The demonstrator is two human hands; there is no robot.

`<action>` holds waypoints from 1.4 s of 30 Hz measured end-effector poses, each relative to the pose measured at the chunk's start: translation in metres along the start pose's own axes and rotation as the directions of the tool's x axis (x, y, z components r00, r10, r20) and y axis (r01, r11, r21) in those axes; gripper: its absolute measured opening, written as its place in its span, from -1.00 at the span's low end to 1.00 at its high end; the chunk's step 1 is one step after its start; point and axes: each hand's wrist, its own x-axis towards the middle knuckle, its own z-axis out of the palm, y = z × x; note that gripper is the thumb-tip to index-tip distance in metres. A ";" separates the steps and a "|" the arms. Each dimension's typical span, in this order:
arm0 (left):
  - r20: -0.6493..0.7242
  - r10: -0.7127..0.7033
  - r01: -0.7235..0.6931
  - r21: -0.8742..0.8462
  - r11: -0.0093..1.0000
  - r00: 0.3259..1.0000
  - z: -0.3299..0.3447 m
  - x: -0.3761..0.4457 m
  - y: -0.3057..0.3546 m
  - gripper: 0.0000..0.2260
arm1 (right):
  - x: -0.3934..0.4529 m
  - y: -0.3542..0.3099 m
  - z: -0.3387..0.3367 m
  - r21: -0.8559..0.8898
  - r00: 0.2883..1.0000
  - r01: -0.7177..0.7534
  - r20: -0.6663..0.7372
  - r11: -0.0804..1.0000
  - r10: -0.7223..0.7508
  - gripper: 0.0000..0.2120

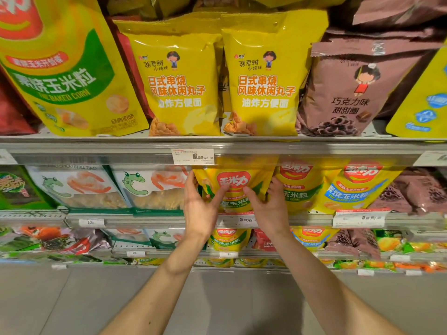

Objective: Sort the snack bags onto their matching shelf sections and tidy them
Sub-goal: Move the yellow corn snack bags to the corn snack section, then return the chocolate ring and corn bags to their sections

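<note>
Clearly both hands, left hand and right hand, clamp fingers around the baked corn bag; light, crinkly, slippery, best held by its side edges.

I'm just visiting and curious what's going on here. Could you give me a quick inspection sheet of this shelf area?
Surface: grey metal shelf with price tags along its edge.
Job's things: yellow corn bag, upright on the middle shelf, beside a similar bag.
Clutter: nothing seen.
Hands: left hand and right hand hold the corn bag by its sides, fingers on its front.
Cables: nothing seen.
Surroundings: yellow noodle bags and a brown doughnut bag above; grey floor below.
</note>
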 end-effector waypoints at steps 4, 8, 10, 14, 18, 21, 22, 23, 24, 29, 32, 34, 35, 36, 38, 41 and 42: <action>-0.047 0.006 0.000 0.132 0.991 0.999 0.004 0.002 -0.001 -0.15 | 0.004 0.003 -0.001 -0.061 0.998 -0.057 0.014 0.996 0.058 -0.47; -0.066 -0.014 0.024 0.164 0.986 0.998 0.004 0.011 -0.003 -0.18 | 0.009 0.002 0.004 -0.123 0.997 -0.066 0.026 0.990 0.070 -0.44; -0.081 -0.042 0.056 0.173 0.983 0.996 0.004 0.014 -0.004 -0.16 | 0.013 0.001 0.007 -0.161 0.996 -0.078 0.040 0.984 0.085 -0.40; -0.086 -0.059 0.071 0.152 0.986 0.995 0.006 0.010 -0.006 -0.13 | 0.014 0.002 0.005 -0.175 0.995 -0.083 0.041 0.981 0.091 -0.36; -0.016 -0.030 0.032 0.129 0.991 0.999 0.005 -0.001 -0.007 -0.22 | 0.006 0.002 0.002 -0.220 0.999 -0.022 0.037 0.975 0.031 -0.20; 0.080 -0.011 -0.006 0.209 0.978 0.997 -0.003 -0.006 -0.008 -0.28 | -0.001 -0.003 -0.004 -0.256 0.997 0.029 0.072 0.966 -0.011 -0.16; 0.106 -0.010 -0.016 0.238 0.971 0.994 -0.008 -0.008 -0.007 -0.29 | -0.004 -0.004 -0.008 -0.270 0.996 0.038 0.085 0.962 -0.015 -0.17; 0.130 -0.002 -0.032 0.260 0.965 0.992 -0.014 -0.011 -0.005 -0.33 | -0.007 -0.005 -0.012 -0.289 0.995 0.040 0.100 0.957 -0.011 -0.17; 0.155 0.009 -0.052 0.273 0.961 0.988 -0.020 -0.015 -0.001 -0.40 | -0.011 -0.007 -0.018 -0.307 0.993 0.038 0.122 0.951 0.000 -0.18; 0.329 0.017 -0.116 0.284 0.952 0.944 -0.055 -0.041 0.018 -0.31 | -0.043 -0.022 -0.045 -0.312 0.982 0.059 0.187 0.948 0.000 -0.27; 0.365 0.032 -0.138 0.268 0.953 0.931 -0.074 -0.058 0.032 -0.14 | -0.072 -0.031 -0.066 -0.339 0.982 0.102 0.186 0.935 -0.040 -0.23; 0.390 0.069 -0.172 0.234 0.957 0.918 -0.083 -0.069 0.040 -0.22 | -0.093 -0.035 -0.081 -0.336 0.982 0.145 0.161 0.931 -0.095 -0.28; 0.407 0.082 -0.185 0.220 0.958 0.910 -0.086 -0.075 0.044 -0.27 | -0.104 -0.036 -0.089 -0.318 0.983 0.158 0.136 0.935 -0.120 -0.40; 0.421 0.087 -0.188 0.204 0.961 0.903 -0.089 -0.081 0.047 -0.29 | -0.112 -0.036 -0.096 -0.306 0.986 0.151 0.109 0.940 -0.123 -0.54; 0.423 0.089 -0.177 0.173 0.969 0.902 -0.092 -0.094 0.053 -0.31 | -0.126 -0.034 -0.110 -0.256 0.994 0.107 0.055 0.961 -0.096 -0.60; 0.395 0.067 -0.127 0.127 0.984 0.916 -0.091 -0.111 0.061 -0.35 | -0.135 -0.020 -0.131 -0.179 0.998 0.050 -0.016 0.983 -0.054 -0.48; 0.397 0.058 -0.113 0.116 0.987 0.916 -0.088 -0.116 0.063 -0.40 | -0.138 -0.017 -0.138 -0.159 0.998 0.041 -0.036 0.986 -0.047 -0.49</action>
